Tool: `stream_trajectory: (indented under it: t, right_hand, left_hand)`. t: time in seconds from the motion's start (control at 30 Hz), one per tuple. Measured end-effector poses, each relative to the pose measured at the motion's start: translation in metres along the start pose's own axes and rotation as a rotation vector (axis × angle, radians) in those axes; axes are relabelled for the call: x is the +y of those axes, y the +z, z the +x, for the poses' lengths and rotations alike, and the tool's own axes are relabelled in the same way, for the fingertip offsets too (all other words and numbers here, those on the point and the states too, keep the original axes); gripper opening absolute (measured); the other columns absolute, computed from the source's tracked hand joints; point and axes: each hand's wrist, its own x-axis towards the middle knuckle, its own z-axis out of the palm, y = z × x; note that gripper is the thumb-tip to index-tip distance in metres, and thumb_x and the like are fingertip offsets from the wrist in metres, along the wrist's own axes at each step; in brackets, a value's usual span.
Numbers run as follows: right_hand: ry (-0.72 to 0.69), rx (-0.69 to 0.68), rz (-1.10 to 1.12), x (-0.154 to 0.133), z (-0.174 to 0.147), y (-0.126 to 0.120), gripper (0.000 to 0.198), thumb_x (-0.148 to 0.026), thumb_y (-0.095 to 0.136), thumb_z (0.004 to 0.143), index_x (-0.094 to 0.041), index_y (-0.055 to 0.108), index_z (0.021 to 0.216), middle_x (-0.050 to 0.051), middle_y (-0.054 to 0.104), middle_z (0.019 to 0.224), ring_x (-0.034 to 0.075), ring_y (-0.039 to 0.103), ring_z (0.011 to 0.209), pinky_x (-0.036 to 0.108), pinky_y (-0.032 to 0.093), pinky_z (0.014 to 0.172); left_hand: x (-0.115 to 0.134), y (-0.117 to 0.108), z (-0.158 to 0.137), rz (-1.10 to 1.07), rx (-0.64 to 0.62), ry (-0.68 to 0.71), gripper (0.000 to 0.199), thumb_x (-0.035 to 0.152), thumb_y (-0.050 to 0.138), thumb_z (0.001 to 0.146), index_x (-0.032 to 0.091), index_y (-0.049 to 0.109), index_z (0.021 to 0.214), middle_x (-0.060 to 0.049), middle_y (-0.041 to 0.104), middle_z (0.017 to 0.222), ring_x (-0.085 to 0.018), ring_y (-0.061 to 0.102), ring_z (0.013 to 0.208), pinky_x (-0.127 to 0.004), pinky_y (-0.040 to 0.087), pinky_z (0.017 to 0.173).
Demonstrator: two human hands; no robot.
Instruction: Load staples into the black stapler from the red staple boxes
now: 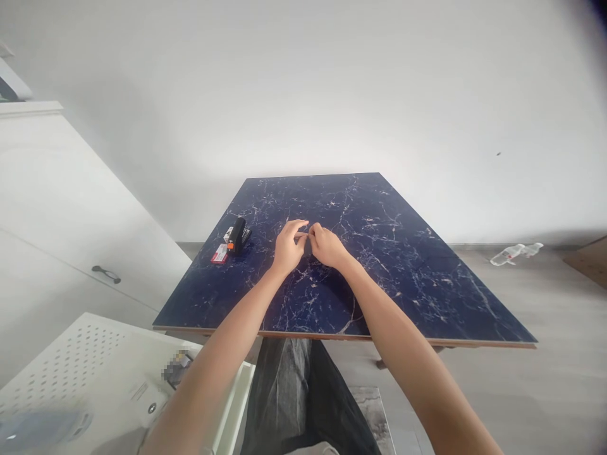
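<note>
Over the middle of the dark blue marbled table [403, 284], my two hands meet almost fingertip to fingertip. My left hand [288, 246] is curved, its upper fingers stretched toward the right while the thumb and a lower finger come together. In a pinch, the fingers of my right hand [327, 245] curl in close beside them. Whatever lies between the fingertips is too small to make out. Left of my hands, a black stapler [238, 235] with an orange part stands on the table. A small red and white box [220, 254] lies against it, and a white box [228, 234] is partly hidden behind.
A white cabinet [85, 208] with a dark handle [106, 274] stands at the left. Below it is a pale perforated unit [80, 354] beside the table's near edge. Clear plastic bottles [515, 254] lie on the floor at right. A pale wall [308, 95] rises behind the table.
</note>
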Motion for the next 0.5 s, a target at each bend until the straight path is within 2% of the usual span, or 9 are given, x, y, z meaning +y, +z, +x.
stream_trajectory:
  t: [0.2, 0.5]
  right_hand:
    - [0.034, 0.015, 0.25, 0.004, 0.0033, 0.0041, 0.011, -0.023, 0.036, 0.095, -0.021, 0.047, 0.096, 0.007, 0.065, 0.086, 0.023, 0.06, 0.076, 0.031, 0.04, 0.069]
    - [0.124, 0.001, 0.546, 0.0107, 0.006, 0.0101, 0.01, -0.03, 0.041, 0.091, -0.022, 0.047, 0.088, 0.0, 0.058, 0.081, 0.017, 0.052, 0.075, 0.03, 0.041, 0.073]
  left_hand:
    - [0.0019, -0.0013, 0.0005, -0.071, 0.027, -0.032, 0.034, 0.009, 0.059, 0.091, 0.025, 0.061, 0.121, -0.008, 0.062, 0.123, -0.016, 0.073, 0.09, -0.033, 0.06, 0.086]
    - [-0.0025, -0.0004, -0.0007, -0.134, 0.035, -0.142, 0.034, 0.012, 0.062, 0.089, 0.025, 0.06, 0.121, -0.008, 0.065, 0.127, -0.017, 0.073, 0.093, -0.035, 0.06, 0.089]
